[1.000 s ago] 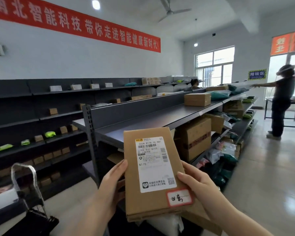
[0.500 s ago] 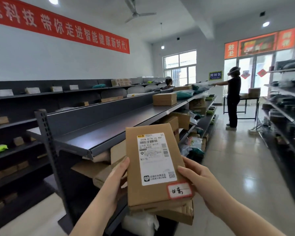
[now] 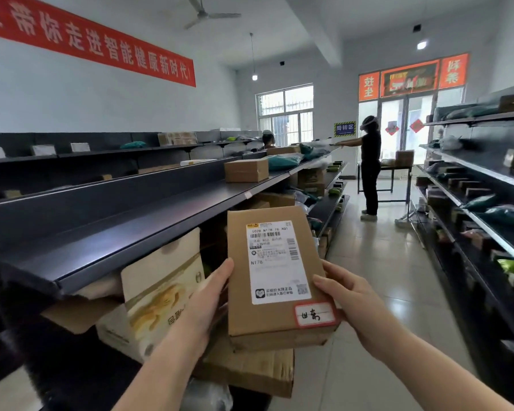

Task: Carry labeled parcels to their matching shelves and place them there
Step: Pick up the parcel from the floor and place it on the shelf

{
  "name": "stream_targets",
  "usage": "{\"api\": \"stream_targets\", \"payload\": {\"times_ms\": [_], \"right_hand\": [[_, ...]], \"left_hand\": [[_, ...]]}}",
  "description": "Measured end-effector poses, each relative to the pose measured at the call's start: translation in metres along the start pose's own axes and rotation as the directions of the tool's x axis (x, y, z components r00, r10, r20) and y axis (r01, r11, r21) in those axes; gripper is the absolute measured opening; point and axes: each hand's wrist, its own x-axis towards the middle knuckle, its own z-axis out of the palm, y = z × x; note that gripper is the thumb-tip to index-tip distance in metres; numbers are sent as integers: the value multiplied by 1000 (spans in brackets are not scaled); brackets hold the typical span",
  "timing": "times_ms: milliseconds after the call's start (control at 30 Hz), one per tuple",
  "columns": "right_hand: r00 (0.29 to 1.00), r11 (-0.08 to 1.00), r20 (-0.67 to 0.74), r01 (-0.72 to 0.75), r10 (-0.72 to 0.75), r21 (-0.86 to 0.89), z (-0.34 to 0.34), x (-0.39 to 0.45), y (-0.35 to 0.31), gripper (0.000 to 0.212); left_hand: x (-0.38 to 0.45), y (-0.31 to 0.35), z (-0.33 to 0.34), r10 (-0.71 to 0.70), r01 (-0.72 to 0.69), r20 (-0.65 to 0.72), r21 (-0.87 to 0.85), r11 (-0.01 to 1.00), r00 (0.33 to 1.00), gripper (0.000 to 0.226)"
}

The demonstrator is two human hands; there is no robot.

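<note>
Shelving aisle; parcel (image 3: 279,280) upright, label facing camera, seemingly two-handed.

You're looking at a plain brown cardboard parcel (image 3: 275,280), its white shipping label (image 3: 276,262) striped with black barcodes, and a white sticker (image 3: 314,314) edged in red with black handwriting. The shelf (image 3: 125,232) beside you is dark grey. Under it, a cream box (image 3: 163,286) printed in gold. Your wall banner (image 3: 95,43) runs red with white characters. Teal bags (image 3: 282,162) sit farther along, and the floor (image 3: 377,292) is glossy pale tile.
</note>
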Motion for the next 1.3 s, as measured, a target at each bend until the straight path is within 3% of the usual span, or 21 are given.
{"api": "stream_targets", "payload": {"times_ms": [367,533,800,1000,1300], "right_hand": [[997,1000,-75,9,-11,-25,-106,51,5,34],[995,999,-98,-20,16,-39,-148,74,3,41],[989,1000,-145,-15,15,3,-187,104,9,28],[982,999,-188,-10,17,35,-207,131,16,22],[974,1000,-227,2,-4,-9,-234,220,18,21]], "left_hand": [[69,-21,104,-12,12,28,15,1000,1000,48],[100,-27,145,-26,24,60,23,999,998,40],[140,-34,186,-37,41,91,-37,998,995,29],[186,-40,207,-85,88,130,-14,996,988,38],[284,-40,232,-80,89,200,-33,995,976,27]]}}
